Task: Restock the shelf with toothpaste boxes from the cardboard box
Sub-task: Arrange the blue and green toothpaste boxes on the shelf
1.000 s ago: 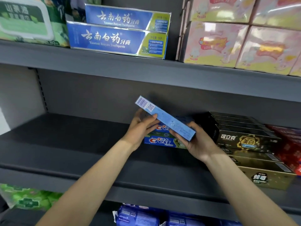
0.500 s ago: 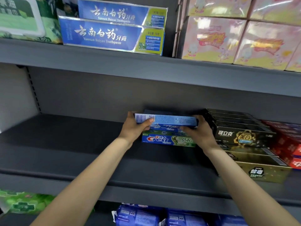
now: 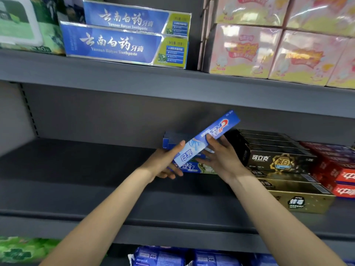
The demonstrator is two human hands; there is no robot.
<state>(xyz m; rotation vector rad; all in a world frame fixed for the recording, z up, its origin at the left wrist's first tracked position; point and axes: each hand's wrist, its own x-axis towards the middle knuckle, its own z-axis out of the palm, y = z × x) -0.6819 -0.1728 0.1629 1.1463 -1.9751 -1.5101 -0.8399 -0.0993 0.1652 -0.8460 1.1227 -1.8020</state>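
Note:
A blue Crest toothpaste box (image 3: 209, 136) is held tilted, its right end raised, over the dark grey middle shelf (image 3: 96, 181). My left hand (image 3: 163, 164) grips its lower left end. My right hand (image 3: 221, 156) holds its middle from below with fingers spread. Under it lies a small stack of Crest boxes (image 3: 194, 167), with another blue box (image 3: 171, 140) behind. The cardboard box is not in view.
Black and gold toothpaste boxes (image 3: 278, 162) are stacked right of the Crest stack, with red boxes (image 3: 342, 175) at the far right. The upper shelf carries blue Yunnan Baiyao boxes (image 3: 123, 45), pink packs (image 3: 269, 50) and green wipes (image 3: 23, 25). Blue packs (image 3: 172, 256) lie below.
The blue box was laid flat on the Crest stack half a second ago; now it is lifted, tilted up to the right and turned with its printed face showing.

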